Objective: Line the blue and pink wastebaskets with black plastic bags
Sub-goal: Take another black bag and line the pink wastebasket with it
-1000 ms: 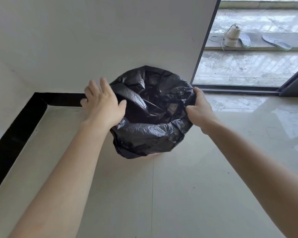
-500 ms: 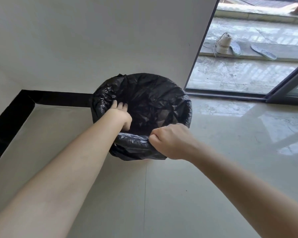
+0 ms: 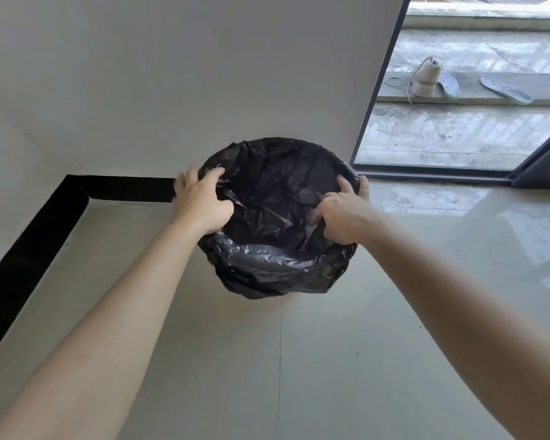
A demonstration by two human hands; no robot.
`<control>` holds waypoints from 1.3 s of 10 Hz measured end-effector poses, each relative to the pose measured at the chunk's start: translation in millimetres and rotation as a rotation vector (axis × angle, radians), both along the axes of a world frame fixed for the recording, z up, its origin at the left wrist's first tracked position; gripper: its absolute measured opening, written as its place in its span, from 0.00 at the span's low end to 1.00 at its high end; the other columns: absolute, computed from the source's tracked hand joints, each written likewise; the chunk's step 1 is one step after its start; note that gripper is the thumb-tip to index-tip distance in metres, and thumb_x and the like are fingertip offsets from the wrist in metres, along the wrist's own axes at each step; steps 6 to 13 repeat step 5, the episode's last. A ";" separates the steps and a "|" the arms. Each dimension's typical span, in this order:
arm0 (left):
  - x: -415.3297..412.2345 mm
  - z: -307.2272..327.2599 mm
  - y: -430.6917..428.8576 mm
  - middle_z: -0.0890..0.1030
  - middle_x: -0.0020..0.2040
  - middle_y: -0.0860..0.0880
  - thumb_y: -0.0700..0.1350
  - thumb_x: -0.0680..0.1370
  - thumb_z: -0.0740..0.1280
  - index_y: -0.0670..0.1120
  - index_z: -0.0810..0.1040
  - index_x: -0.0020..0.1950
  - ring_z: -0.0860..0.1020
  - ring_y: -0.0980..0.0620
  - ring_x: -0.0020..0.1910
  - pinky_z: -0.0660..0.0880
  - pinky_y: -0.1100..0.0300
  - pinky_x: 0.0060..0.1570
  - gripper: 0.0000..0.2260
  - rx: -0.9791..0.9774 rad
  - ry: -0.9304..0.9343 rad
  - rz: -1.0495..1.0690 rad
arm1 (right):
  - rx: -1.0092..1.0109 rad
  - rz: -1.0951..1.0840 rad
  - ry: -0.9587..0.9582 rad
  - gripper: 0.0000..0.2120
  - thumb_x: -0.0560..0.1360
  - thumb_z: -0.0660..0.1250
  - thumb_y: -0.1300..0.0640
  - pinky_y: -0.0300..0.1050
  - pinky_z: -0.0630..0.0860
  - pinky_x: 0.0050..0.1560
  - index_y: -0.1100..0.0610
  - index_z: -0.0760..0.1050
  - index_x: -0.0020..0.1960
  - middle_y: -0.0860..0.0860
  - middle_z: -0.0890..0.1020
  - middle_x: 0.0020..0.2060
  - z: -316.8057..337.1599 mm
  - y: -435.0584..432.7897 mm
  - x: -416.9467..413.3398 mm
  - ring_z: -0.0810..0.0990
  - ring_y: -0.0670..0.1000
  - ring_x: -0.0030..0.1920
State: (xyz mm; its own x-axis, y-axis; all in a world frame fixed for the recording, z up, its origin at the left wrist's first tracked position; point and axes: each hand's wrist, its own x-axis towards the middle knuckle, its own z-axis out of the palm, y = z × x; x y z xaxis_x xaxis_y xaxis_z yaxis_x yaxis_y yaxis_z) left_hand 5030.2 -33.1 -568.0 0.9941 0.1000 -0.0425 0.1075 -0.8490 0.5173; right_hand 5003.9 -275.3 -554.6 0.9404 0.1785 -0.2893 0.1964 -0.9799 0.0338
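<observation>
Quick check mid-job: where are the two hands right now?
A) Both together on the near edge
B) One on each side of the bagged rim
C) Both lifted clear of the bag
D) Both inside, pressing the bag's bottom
B: the left hand and right hand sit at opposite sides of the black bag, fingers curled onto the plastic at the rim.

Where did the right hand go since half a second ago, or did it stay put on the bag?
Yes, it moved. The right hand left the near rim of the black bag and went to the bag's right rim, toward the glass door frame.
</observation>
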 end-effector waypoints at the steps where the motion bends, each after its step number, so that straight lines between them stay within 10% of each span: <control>1: -5.4 -7.2 6.6 0.75 0.67 0.44 0.39 0.71 0.64 0.57 0.70 0.71 0.78 0.45 0.57 0.76 0.52 0.56 0.29 -0.421 0.042 0.080 | 0.197 -0.029 -0.163 0.23 0.73 0.66 0.62 0.70 0.38 0.74 0.43 0.79 0.63 0.50 0.72 0.72 -8.6 -0.5 2.6 0.53 0.58 0.79; 2: -4.7 -6.5 9.8 0.76 0.65 0.45 0.46 0.70 0.67 0.58 0.73 0.68 0.77 0.44 0.61 0.74 0.50 0.63 0.26 -0.540 0.039 0.107 | 0.521 -0.148 -0.438 0.26 0.71 0.65 0.64 0.63 0.39 0.77 0.45 0.76 0.66 0.51 0.68 0.74 -11.4 -4.3 -3.4 0.54 0.55 0.79; 4: -34.6 -5.8 -5.5 0.69 0.72 0.41 0.61 0.77 0.57 0.47 0.75 0.68 0.63 0.43 0.73 0.59 0.45 0.73 0.26 -0.161 -0.492 0.125 | 1.039 -0.467 -0.325 0.30 0.78 0.58 0.63 0.50 0.49 0.78 0.51 0.59 0.79 0.53 0.57 0.79 -18.5 -10.6 -31.3 0.50 0.51 0.79; 13: -70.7 1.2 -35.5 0.69 0.72 0.42 0.58 0.80 0.55 0.47 0.76 0.66 0.64 0.44 0.74 0.59 0.40 0.71 0.23 -0.059 -0.628 -0.102 | 1.041 -0.524 -0.366 0.30 0.79 0.57 0.59 0.51 0.49 0.79 0.53 0.55 0.80 0.53 0.56 0.79 -25.9 -6.4 -35.0 0.49 0.50 0.79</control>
